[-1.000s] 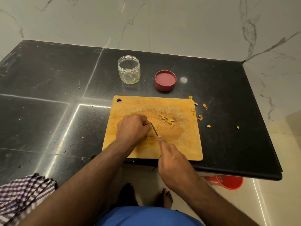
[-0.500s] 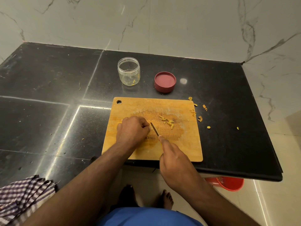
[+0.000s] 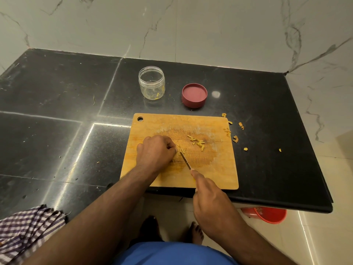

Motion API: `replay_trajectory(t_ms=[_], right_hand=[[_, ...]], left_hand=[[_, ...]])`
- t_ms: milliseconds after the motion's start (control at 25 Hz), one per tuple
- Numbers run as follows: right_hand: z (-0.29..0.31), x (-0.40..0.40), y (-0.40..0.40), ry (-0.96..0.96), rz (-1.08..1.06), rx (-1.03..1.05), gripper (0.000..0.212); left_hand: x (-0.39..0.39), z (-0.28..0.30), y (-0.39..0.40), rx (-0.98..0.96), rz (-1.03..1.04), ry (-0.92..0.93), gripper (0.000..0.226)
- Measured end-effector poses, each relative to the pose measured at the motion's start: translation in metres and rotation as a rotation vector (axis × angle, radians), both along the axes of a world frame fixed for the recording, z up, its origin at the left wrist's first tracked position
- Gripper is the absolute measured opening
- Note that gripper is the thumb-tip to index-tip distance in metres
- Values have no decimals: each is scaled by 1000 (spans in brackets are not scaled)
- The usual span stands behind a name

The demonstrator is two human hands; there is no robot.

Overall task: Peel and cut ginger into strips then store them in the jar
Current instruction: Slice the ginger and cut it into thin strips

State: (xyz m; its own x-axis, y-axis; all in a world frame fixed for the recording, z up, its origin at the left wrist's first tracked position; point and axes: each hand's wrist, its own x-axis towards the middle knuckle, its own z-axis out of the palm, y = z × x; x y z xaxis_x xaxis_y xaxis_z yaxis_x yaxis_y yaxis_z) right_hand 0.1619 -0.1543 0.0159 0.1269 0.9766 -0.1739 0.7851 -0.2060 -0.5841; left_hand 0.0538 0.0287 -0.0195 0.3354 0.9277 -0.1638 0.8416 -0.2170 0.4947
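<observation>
A wooden cutting board is lying on the black stone counter. The left hand is curling its fingers down on the board, pinning a ginger piece that is mostly hidden beneath them. The right hand, at the board's 6 o'clock edge, is gripping a knife whose blade is pointing toward 11 o'clock, its tip meeting the left fingertips. Cut ginger strips are lying at 2 o'clock from the left hand. An open clear jar is standing at 12 o'clock beyond the board, with its red lid resting apart at its 3 o'clock. Ginger peels are lying off the board's right edge.
</observation>
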Motion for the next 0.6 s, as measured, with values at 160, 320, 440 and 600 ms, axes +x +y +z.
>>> replay_trajectory(t_ms=[160, 320, 440, 600], right_hand=[[3, 0, 11, 46, -29, 52, 54], [-1, -3, 26, 19, -17, 56, 54], [-2, -4, 33, 25, -8, -3, 56], [1, -4, 18, -3, 10, -25, 56]], left_hand=[[-4, -1, -1, 7, 18, -17, 8], [-4, 2, -3, 23, 30, 7, 12], [-2, 5, -5, 38, 38, 25, 13], [-1, 12, -6, 40, 43, 47, 14]])
